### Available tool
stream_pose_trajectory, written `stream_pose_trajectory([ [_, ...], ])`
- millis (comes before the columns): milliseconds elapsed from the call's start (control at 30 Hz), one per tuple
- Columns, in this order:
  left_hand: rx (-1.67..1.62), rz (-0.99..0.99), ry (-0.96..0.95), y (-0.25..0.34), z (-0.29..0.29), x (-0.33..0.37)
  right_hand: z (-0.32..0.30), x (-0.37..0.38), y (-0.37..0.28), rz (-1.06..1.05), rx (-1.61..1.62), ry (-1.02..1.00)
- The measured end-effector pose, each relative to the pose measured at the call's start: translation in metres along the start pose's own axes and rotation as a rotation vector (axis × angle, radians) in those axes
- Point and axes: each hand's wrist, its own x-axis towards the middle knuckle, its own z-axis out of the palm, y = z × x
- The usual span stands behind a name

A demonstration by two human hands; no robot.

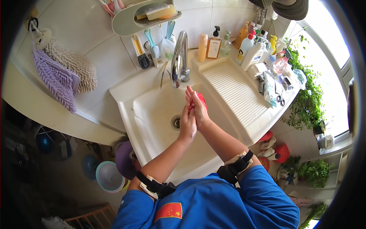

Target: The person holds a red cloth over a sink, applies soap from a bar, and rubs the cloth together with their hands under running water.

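Observation:
Over the white sink basin [146,126], my left hand [188,124] and my right hand [200,110] are pressed palm to palm. Between them is a crumpled red thing [202,99], seemingly a wet cloth; most of it is hidden by my fingers. White lather shows on my hands and wrists. Both hands sit just below the silver faucet [177,61], near its spout, with no stream of water visible. Left of my hands lies the round drain [175,122] in the basin floor.
A ribbed washboard [236,86] is moulded into the sink's right side. Bottles, including an amber pump bottle [214,45], crowd the back and right ledge, with scissors [280,100] nearby. Brushes [142,55] hang behind. Purple and beige chenille towels [57,76] hang left; a plant [305,95] trails right.

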Motion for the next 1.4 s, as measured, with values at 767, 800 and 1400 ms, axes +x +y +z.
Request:
stream_pose_trajectory([
  [767,0.844,0.257,0.009,0.009,-0.029,0.046,-0.017,0.038,0.015,0.031,-0.004,0.307],
  [800,0.800,0.340,0.046,0.011,-0.028,0.043,-0.017,0.042,0.018,-0.023,-0.077,0.406],
  [1400,1.117,0.485,0.140,0.022,-0.011,0.032,-0.027,0.049,0.028,0.444,0.178,0.009],
])
